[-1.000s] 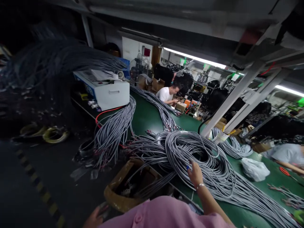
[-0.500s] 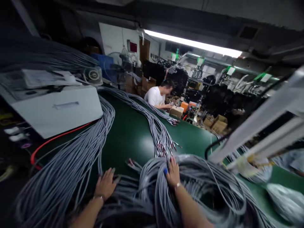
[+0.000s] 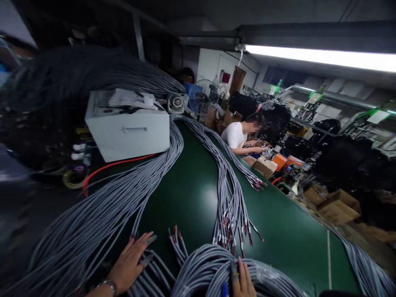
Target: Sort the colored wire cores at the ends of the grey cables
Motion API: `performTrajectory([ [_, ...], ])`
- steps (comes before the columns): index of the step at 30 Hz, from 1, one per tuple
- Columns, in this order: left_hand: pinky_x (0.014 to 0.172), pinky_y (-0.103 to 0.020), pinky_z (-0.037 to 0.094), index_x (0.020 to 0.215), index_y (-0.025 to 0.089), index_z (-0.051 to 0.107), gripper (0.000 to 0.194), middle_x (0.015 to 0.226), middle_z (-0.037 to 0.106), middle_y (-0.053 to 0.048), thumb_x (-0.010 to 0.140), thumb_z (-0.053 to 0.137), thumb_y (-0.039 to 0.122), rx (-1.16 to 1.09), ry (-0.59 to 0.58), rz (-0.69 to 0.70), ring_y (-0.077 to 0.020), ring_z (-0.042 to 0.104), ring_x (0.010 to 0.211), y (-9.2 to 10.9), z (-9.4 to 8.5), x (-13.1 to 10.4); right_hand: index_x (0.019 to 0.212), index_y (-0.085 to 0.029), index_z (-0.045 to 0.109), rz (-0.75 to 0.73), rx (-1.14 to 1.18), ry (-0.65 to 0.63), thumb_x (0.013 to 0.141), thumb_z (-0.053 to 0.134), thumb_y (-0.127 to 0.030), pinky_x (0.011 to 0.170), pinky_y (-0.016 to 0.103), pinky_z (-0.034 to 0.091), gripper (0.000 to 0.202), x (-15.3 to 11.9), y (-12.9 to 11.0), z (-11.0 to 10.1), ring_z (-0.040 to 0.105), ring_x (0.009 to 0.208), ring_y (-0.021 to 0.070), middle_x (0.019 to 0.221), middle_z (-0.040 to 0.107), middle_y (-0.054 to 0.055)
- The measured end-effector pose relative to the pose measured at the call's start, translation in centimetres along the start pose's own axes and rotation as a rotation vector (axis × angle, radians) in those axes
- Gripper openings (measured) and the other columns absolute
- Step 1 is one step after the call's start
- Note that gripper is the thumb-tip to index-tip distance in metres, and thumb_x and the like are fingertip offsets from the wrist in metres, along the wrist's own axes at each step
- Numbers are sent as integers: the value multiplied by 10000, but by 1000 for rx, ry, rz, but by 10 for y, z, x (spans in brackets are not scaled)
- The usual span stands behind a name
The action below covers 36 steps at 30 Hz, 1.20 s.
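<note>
My left hand point(image 3: 128, 264) lies on grey cables at the lower left, its fingers stretched out and grey coverings on some fingertips. At the bottom, my right hand point(image 3: 243, 280) rests flat on a coiled bundle of grey cables point(image 3: 201, 268); a blue covering shows on one digit and its lower part is cut off by the frame. Between the hands, short cable ends with red tips point(image 3: 175, 235) stick up. Beyond the right hand, another bundle of grey cables point(image 3: 227, 177) ends in red and white tips. A wide fan of cables point(image 3: 102, 218) spreads at the left.
A green table point(image 3: 192, 185) extends ahead, with a white box point(image 3: 133, 138) at its far left and a red hose point(image 3: 105, 168) beside it. Someone in a white shirt point(image 3: 233, 135) works beyond the table near cardboard boxes point(image 3: 340, 206). More cables point(image 3: 368, 260) lie at the right.
The view has turned rightward less and shifted, so the table and box appear farther right. The white frame at the right has left the view. Both hands remain on the cables, the right now lower in view.
</note>
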State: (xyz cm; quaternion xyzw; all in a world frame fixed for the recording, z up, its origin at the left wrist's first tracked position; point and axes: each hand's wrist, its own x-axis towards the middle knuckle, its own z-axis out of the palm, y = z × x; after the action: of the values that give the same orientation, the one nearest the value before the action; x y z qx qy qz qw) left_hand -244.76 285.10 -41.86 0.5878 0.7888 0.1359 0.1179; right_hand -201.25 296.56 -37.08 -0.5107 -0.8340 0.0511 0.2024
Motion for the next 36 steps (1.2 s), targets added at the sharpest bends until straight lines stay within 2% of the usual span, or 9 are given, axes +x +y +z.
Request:
performTrajectory([
  [3, 1169, -404, 207, 1309, 285, 565, 706, 1469, 428, 15, 644, 458, 71, -72, -19, -4, -205, 356, 1376, 3, -8, -1, 1313, -618, 393, 43, 16, -6, 753, 538, -481, 758, 515, 569, 593, 51, 9, -24, 676, 972, 341, 1044, 722, 34],
  [5, 1162, -419, 234, 1298, 295, 572, 662, 1452, 457, 17, 672, 473, 105, -109, -11, -8, -222, 381, 1363, 2, -10, -2, 1362, -376, 486, 123, -2, -38, 845, 438, -483, 888, 477, 525, 530, 104, 20, -41, 652, 1049, 320, 1126, 686, 103],
  [8, 1154, -425, 266, 1276, 305, 586, 590, 1431, 491, 19, 710, 494, 167, -143, 17, -9, -237, 406, 1349, -4, -6, -2, 1399, -133, 431, 231, -81, -57, 811, 482, -548, 976, 447, 445, 721, 189, 39, -51, 574, 1170, 331, 1275, 583, 198],
  [10, 1150, -433, 275, 1271, 303, 587, 552, 1422, 504, 13, 736, 496, 202, -161, 42, -6, -239, 419, 1341, -8, -1, -1, 1414, -87, 387, 354, -113, -147, 785, 504, -594, 968, 439, 431, 816, 234, 46, -41, 570, 1165, 326, 1266, 573, 229],
  [13, 1130, -445, 307, 1272, 285, 583, 523, 1391, 539, -13, 758, 500, 231, -179, 86, 17, -243, 463, 1308, -13, 7, 2, 1427, -50, 344, 514, -123, -285, 771, 492, -656, 963, 422, 415, 905, 270, 37, -2, 566, 1162, 317, 1243, 571, 253],
  [17, 1111, -443, 339, 1286, 281, 569, 516, 1354, 574, -26, 775, 511, 245, -183, 142, 34, -238, 499, 1277, -15, 13, 4, 1407, -82, 380, 464, -188, -344, 680, 543, -743, 951, 446, 402, 996, 275, -2, 60, 545, 1155, 352, 1216, 553, 255],
  [21, 1131, -462, 304, 1292, 267, 564, 529, 1386, 544, -33, 770, 509, 204, -185, 124, 42, -244, 477, 1296, -17, 16, 4, 1348, -130, 453, 391, -284, -352, 577, 674, -684, 911, 442, 422, 975, 268, -36, 91, 554, 1110, 365, 1200, 527, 229],
  [28, 1153, -485, 242, 1330, 268, 524, 560, 1428, 496, -29, 787, 474, 142, -193, 99, 32, -225, 423, 1337, -21, 22, 4, 1473, -95, 244, 363, -74, -465, 655, 661, -380, 840, 351, 470, 961, 272, -67, 89, 644, 959, 272, 1119, 596, 198],
  [36, 1148, -450, 279, 1286, 269, 569, 618, 1396, 531, -10, 697, 484, 101, -170, 120, 11, -226, 463, 1307, -17, 16, 4, 1469, -212, 282, -73, 166, -589, 529, 716, -372, 792, 363, 506, 1047, 217, -162, 79, 647, 924, 298, 1077, 585, 135],
])
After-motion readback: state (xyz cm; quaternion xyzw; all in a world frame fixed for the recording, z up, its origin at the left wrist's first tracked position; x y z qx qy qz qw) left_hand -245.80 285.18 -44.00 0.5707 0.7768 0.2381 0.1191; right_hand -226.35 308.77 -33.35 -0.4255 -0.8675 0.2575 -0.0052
